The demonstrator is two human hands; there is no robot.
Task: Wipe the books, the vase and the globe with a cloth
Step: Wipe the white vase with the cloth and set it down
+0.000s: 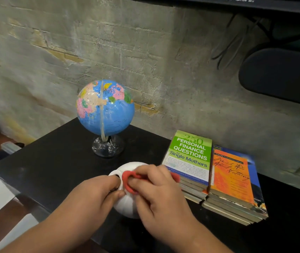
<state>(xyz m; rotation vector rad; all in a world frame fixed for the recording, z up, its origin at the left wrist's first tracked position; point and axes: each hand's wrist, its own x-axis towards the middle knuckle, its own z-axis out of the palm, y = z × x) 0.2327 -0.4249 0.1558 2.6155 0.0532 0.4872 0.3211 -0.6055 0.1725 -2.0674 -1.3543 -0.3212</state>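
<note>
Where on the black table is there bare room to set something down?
Bare table lies left of the globe, out to the corner, and between the globe's base and the books. Crowded at front centre: the left hand grips the vase, the right hand holds the cloth on it, close beside the books.

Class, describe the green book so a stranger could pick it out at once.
On the black table against the rough wall, right of the globe, lie two stacks of books. The green book tops the stack nearer the globe. Its lime cover with white lettering differs from the orange book beside it.
</note>
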